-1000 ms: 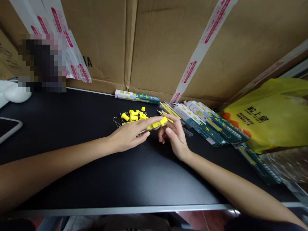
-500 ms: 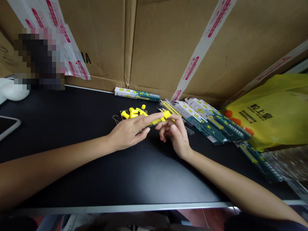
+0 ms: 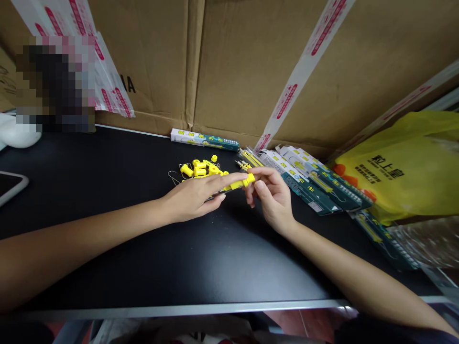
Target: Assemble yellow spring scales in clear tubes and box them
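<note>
Over the middle of the table, my left hand (image 3: pixel 195 196) is closed around a spring scale with a yellow end (image 3: pixel 238 184). Its forefinger lies along the top and its thumb underneath; most of the scale's body is hidden by the hand. At the scale's right end is a yellow cap (image 3: pixel 248 179). My right hand (image 3: pixel 274 198) has its forefinger and thumb bent about this cap, the other fingers curled below. Just behind my left hand lies a pile of yellow plastic parts (image 3: pixel 199 167), with thin wire hooks (image 3: pixel 173 177) at its left side.
Clear tubes with yellow rods (image 3: pixel 251 156) lie behind my right hand. Printed boxes (image 3: pixel 311 179) are stacked to the right, beside a yellow bag (image 3: pixel 405 167). One long box (image 3: pixel 204 140) lies along the large carton (image 3: pixel 229 71). A phone-like device (image 3: pixel 12 186) rests at far left.
My right hand has shifted slightly right and its thumb has come up to the yellow cap. The spring scale's yellow end shows more clearly. My left hand has barely moved.
</note>
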Demonstrator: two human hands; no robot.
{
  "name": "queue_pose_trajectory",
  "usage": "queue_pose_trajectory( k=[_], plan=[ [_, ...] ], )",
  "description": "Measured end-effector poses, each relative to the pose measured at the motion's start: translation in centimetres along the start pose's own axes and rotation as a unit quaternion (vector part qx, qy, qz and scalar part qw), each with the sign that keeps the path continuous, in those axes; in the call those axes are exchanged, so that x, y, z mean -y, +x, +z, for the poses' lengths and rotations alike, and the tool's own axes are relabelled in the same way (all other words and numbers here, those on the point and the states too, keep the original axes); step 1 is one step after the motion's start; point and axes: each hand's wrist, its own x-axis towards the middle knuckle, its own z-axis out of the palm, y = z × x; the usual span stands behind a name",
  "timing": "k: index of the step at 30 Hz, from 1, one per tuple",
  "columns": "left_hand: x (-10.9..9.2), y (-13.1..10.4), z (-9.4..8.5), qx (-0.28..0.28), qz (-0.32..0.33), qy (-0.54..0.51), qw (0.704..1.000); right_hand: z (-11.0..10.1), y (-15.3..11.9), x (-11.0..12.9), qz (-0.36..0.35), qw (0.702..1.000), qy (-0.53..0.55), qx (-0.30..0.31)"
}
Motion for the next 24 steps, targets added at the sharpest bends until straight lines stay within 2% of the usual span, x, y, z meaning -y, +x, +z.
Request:
queue_pose_trajectory(
  k=[3,9,13,19,24],
  plan=[
    [0.02,-0.01,0.03,-0.01,0.001,-0.013,1.0,-0.02,0.07,0.18,0.003,1.0,-0.005,0.005],
    [0.06,-0.06,0.24,0.008,0.017,0.01,1.0,0.09,0.13,0.64,0.004,1.0,-0.026,-0.002],
    [0.11,-0.16,0.32,0.019,0.022,0.025,0.999,0.22,0.13,0.45,0.012,1.0,-0.008,-0.011],
    [0.2,-0.13,0.34,0.013,0.027,0.02,0.999,0.0,0.12,0.11,0.007,0.999,0.047,0.01],
    [0.19,-0.08,0.27,0.018,0.025,0.022,0.999,0.0,0.26,0.28,0.0,1.0,0.013,-0.005]
  ],
)
